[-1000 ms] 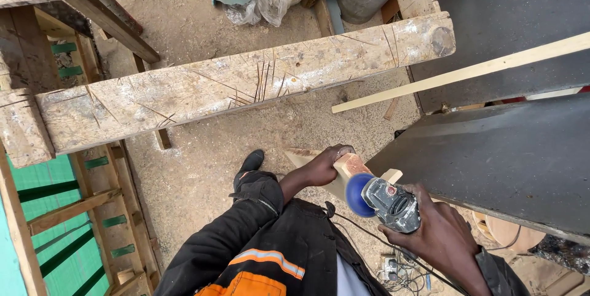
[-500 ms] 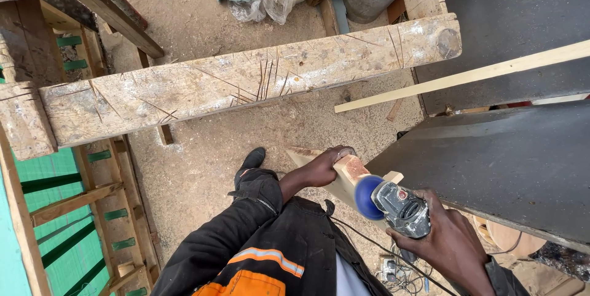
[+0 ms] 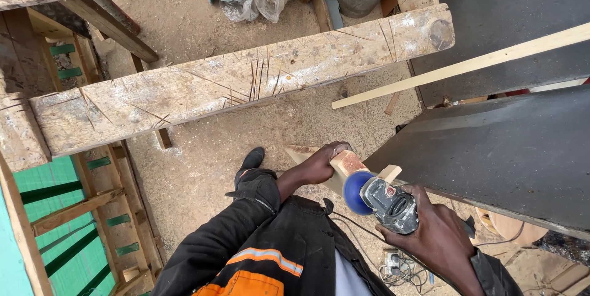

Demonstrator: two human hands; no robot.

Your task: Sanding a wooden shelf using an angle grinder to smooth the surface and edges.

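My left hand [image 3: 321,164] grips a pale wooden piece [image 3: 347,162] with a pointed end, held low in front of my body. My right hand [image 3: 433,234] holds a grey angle grinder [image 3: 390,205] whose blue disc [image 3: 353,191] sits against the near end of that wood. A cable runs from the grinder down toward a socket block [image 3: 391,263] on the ground. My dark jacket sleeve with an orange and reflective band [image 3: 258,259] fills the bottom middle.
A scarred wooden beam [image 3: 233,81] crosses the view above my hands. Dark boards [image 3: 504,148] lie at the right with a thin pale strip [image 3: 461,66] across them. Sawdust covers the ground [image 3: 196,179]; green slatted frames [image 3: 55,222] stand at the left. My black shoe [image 3: 252,159] rests on the ground.
The grinder and the wood have stayed together, shifting slightly right and down in view. My hands keep the same grips.
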